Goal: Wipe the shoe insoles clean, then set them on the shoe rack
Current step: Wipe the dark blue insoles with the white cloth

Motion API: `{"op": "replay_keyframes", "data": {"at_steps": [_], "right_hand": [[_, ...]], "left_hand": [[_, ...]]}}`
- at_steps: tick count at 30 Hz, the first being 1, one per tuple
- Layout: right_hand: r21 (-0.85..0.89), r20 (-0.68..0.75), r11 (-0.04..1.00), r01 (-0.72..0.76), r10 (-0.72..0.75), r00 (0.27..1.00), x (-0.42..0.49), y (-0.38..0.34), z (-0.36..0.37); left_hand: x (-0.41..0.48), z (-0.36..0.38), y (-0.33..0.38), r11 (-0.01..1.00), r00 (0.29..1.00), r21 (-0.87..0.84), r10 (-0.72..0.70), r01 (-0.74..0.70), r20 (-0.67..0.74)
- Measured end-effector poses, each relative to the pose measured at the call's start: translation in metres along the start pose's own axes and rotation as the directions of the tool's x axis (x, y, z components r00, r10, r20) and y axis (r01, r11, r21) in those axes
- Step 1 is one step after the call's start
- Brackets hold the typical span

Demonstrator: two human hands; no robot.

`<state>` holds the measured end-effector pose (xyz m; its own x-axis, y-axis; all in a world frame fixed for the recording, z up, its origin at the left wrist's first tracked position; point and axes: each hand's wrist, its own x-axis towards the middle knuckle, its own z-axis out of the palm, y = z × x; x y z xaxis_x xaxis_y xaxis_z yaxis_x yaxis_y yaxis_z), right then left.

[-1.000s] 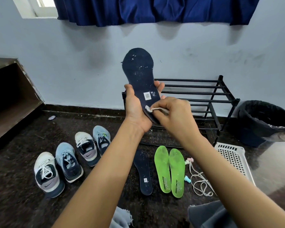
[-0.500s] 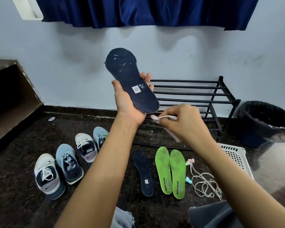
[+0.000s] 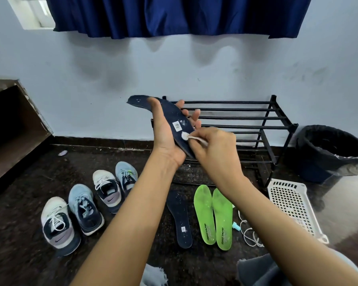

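Head view: left hand [image 3: 167, 133] grips a navy insole [image 3: 172, 118], held tilted in front of the black shoe rack [image 3: 256, 120]. Right hand [image 3: 213, 149] pinches a white wipe [image 3: 185, 136] against its heel end. On the floor: second navy insole [image 3: 180, 219] beside two green insoles [image 3: 213, 217].

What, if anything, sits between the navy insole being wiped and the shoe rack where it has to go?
Nothing visible. The navy insole is held up in the left hand directly in front of the black shoe rack, whose visible bars look bare. The right hand presses a small white wipe to the insole's near face.
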<state>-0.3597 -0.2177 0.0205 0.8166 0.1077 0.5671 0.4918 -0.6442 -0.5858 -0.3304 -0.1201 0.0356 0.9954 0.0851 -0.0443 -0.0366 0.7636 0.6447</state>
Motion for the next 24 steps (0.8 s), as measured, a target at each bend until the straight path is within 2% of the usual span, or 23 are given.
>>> {"op": "replay_keyframes", "data": {"at_steps": [3, 6, 9, 11, 13, 15, 18, 21, 24], "right_hand": [[-0.026, -0.03, 1.0, 0.014, -0.015, 0.999, 0.0, -0.004, 0.004], [0.093, 0.094, 0.993, -0.073, 0.064, 0.994, -0.005, -0.008, -0.003], [0.268, 0.27, 0.941, -0.207, 0.133, 0.954, -0.01, -0.009, -0.014], [0.341, 0.303, 0.91, -0.235, 0.13, 0.944, -0.011, -0.01, -0.016], [0.27, 0.197, 0.952, -0.145, 0.093, 0.976, -0.009, -0.009, -0.012], [0.107, 0.062, 0.994, -0.017, 0.01, 0.998, -0.004, -0.006, -0.005], [-0.014, -0.006, 0.998, 0.057, -0.057, 0.998, 0.001, -0.005, 0.003], [0.112, 0.05, 0.993, 0.045, -0.051, 0.997, -0.002, -0.005, -0.001], [0.178, 0.236, 0.981, -0.075, 0.032, 0.971, -0.006, -0.003, -0.008]], "left_hand": [[0.003, -0.001, -0.008, 0.999, 1.0, 0.032, 0.018, -0.018, 0.004], [0.006, -0.007, -0.005, 0.999, 0.999, 0.021, 0.031, -0.032, 0.009], [0.007, -0.011, 0.005, 0.999, 0.997, -0.008, 0.052, -0.052, 0.058], [0.008, -0.012, 0.009, 0.997, 0.995, -0.029, 0.071, -0.069, 0.071], [0.006, -0.011, 0.006, 0.997, 0.994, -0.024, 0.074, -0.073, 0.08], [0.004, -0.008, -0.002, 0.998, 0.995, 0.01, 0.061, -0.062, 0.083], [0.005, -0.005, -0.007, 0.998, 0.997, 0.021, 0.051, -0.052, 0.062], [0.007, -0.008, -0.003, 0.997, 0.996, 0.019, 0.071, -0.072, 0.058], [0.007, -0.014, 0.003, 0.997, 0.995, 0.006, 0.073, -0.073, 0.061]]}}
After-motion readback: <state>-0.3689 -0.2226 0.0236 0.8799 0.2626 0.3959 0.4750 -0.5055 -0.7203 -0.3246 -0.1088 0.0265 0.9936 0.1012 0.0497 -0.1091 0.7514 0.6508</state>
